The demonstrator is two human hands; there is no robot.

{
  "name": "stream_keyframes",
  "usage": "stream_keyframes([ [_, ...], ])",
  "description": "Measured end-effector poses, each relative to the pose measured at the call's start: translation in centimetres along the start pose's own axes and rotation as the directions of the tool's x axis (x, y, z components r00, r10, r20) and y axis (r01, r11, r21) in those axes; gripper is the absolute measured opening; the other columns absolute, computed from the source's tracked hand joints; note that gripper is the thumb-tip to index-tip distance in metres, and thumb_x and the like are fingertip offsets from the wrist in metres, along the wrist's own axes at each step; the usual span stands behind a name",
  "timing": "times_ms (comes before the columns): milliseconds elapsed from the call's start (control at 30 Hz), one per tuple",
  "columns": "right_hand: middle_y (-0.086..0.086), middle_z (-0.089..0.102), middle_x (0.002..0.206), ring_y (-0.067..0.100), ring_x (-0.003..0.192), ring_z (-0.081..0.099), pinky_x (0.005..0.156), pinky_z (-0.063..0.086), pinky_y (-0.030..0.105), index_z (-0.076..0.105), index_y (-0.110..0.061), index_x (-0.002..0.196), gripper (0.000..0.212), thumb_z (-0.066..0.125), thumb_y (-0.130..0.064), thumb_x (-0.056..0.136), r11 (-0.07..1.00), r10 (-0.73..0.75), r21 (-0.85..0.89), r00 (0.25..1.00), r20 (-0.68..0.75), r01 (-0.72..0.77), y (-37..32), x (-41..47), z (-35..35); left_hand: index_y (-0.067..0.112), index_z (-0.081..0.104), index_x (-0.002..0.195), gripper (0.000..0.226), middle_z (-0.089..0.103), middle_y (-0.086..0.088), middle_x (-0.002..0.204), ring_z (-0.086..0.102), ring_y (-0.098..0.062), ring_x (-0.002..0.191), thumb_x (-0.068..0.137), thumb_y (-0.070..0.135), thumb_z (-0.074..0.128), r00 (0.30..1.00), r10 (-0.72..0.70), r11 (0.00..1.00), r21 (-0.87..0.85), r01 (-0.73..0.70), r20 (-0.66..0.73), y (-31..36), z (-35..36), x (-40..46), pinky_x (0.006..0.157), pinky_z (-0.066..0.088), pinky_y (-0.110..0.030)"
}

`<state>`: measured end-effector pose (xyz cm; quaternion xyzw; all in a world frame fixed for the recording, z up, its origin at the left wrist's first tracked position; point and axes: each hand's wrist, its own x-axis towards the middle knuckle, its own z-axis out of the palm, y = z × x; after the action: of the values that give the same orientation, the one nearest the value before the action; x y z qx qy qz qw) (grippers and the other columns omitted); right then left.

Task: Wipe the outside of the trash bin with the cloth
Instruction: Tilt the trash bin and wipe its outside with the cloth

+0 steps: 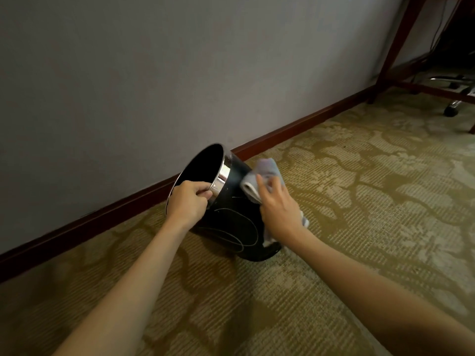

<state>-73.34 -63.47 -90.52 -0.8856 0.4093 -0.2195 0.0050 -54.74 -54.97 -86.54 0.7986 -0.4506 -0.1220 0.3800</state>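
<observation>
A black round trash bin (232, 217) with a shiny metal rim is tilted on the carpet, its mouth turned up and to the left toward the wall. My left hand (189, 201) grips the near part of the rim, fingers curled over the metal band. My right hand (279, 209) presses a pale grey-white cloth (259, 176) flat against the bin's right outer side. The cloth is bunched above my fingers, and a corner of it sticks out below my wrist. Thin white curved lines mark the bin's front face.
The floor is a green-gold patterned carpet (359, 201). A grey wall (154, 73) with a dark red-brown baseboard (295, 129) runs just behind the bin. At the far right stand reddish wooden desk legs (395, 47), hanging cables and an office chair's wheeled base (452, 109).
</observation>
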Motion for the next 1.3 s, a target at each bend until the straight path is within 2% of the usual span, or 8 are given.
stream_keyframes([
  [100,0.019,0.052,0.113,0.031,0.089,0.054,0.062,0.054,0.035,0.044,-0.008,0.138,0.068,0.064,0.003,0.074,0.994,-0.108,0.013,0.986,-0.123,0.111,-2.6,0.8,-0.4,0.027,0.072,0.103,0.020,0.057,0.022,0.081,0.052,-0.006,0.087,0.090,0.017,0.061,1.000,-0.025,0.999,-0.028,0.025,0.003,0.0,-0.4,0.0,0.073,0.041,-0.023],
  [267,0.018,0.061,0.109,0.030,0.076,0.058,0.057,0.051,0.036,0.055,-0.010,0.131,0.065,0.071,-0.003,0.069,0.946,-0.291,-0.164,0.955,-0.048,0.280,-0.5,-2.2,1.6,0.018,0.067,0.115,0.026,0.066,-0.001,0.115,0.055,-0.019,0.113,0.091,0.014,0.059,0.994,-0.099,0.992,-0.079,0.102,0.037,-1.2,-1.9,-0.3,0.086,0.039,-0.025],
  [500,0.013,0.040,0.134,0.031,0.102,0.050,0.082,0.047,0.039,0.028,-0.018,0.146,0.063,0.051,-0.007,0.088,0.958,-0.012,-0.270,0.950,0.312,0.100,3.7,-3.4,1.7,0.018,0.073,0.098,0.019,0.070,0.003,0.095,0.060,-0.011,0.090,0.091,0.010,0.057,0.981,-0.187,0.963,-0.205,0.173,-0.049,-2.9,-2.4,-0.9,0.071,0.043,-0.022],
  [600,0.013,0.032,0.137,0.032,0.115,0.043,0.089,0.043,0.039,0.025,-0.022,0.147,0.074,0.060,-0.008,0.083,0.986,-0.018,-0.152,0.962,0.272,0.061,1.7,-1.2,0.9,0.012,0.070,0.073,0.022,0.066,-0.002,0.073,0.058,-0.011,0.068,0.090,0.009,0.057,0.978,-0.186,0.968,-0.190,0.166,-0.091,-2.8,-1.8,-1.2,0.056,0.040,-0.023],
  [733,0.014,0.041,0.131,0.030,0.110,0.047,0.085,0.049,0.039,0.033,-0.024,0.144,0.065,0.058,-0.010,0.085,0.965,-0.257,-0.026,0.961,0.100,0.261,-4.4,1.4,0.4,0.016,0.050,0.055,0.036,0.050,0.003,0.054,0.047,-0.011,0.051,0.089,0.007,0.056,0.975,-0.110,0.993,-0.066,0.100,-0.193,-1.9,-0.7,-2.0,0.049,0.031,-0.026],
  [867,0.017,0.049,0.127,0.033,0.099,0.052,0.078,0.053,0.043,0.041,-0.020,0.141,0.065,0.060,-0.006,0.081,0.929,-0.360,-0.079,0.932,0.045,0.363,-5.4,1.7,0.5,0.016,0.049,0.060,0.033,0.051,0.001,0.059,0.049,-0.012,0.054,0.091,0.005,0.052,0.978,-0.072,0.997,-0.031,0.067,-0.194,-2.2,-0.8,-2.5,0.048,0.032,-0.025],
  [1133,0.011,0.028,0.142,0.031,0.118,0.042,0.093,0.042,0.037,0.029,-0.024,0.145,0.068,0.058,-0.011,0.085,0.964,0.031,-0.259,0.940,0.340,0.062,3.5,-1.9,1.5,0.014,0.059,0.079,0.021,0.061,-0.003,0.077,0.059,-0.017,0.072,0.095,0.009,0.047,0.990,-0.085,0.990,-0.120,0.071,-0.112,-3.0,-1.2,-2.5,0.059,0.047,-0.028],
  [1300,0.011,0.029,0.138,0.030,0.122,0.039,0.091,0.048,0.039,0.032,-0.028,0.143,0.070,0.064,-0.015,0.083,0.997,0.068,-0.062,0.967,0.246,-0.054,0.6,-1.0,1.4,0.007,0.058,0.077,0.020,0.060,-0.009,0.074,0.056,-0.017,0.065,0.094,0.007,0.048,0.992,-0.048,0.993,-0.111,0.035,-0.121,-2.5,-0.2,-2.3,0.055,0.044,-0.026],
])
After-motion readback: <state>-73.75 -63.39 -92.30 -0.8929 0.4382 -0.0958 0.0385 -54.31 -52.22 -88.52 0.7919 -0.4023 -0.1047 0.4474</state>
